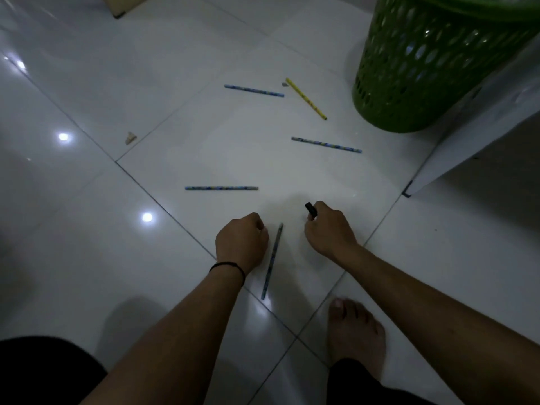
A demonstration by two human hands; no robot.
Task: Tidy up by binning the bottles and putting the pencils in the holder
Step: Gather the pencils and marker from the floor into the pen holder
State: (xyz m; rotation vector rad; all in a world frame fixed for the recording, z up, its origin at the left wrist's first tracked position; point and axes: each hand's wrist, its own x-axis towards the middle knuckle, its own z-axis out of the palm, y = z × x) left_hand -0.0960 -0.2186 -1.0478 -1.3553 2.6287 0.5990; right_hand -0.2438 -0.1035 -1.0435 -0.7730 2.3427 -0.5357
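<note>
Several pencils lie scattered on the white tiled floor. A patterned blue pencil [271,261] lies between my hands, its tip pointing away from me. My left hand [242,241] is a closed fist just left of that tip, apparently not touching it. My right hand [327,229] is shut on a small black object [310,210] that sticks out above the fingers. Farther off lie another blue pencil [221,188], a third blue one [326,145], a far blue pencil [254,91] and a yellow pencil [306,98]. No bottles or pencil holder are in view.
A green perforated plastic basket [423,68] stands at the upper right, beside a white cabinet [482,135]. My bare foot [353,334] rests at the lower right. A paper scrap [130,137] lies to the left, and a cardboard corner [122,4] shows at the top.
</note>
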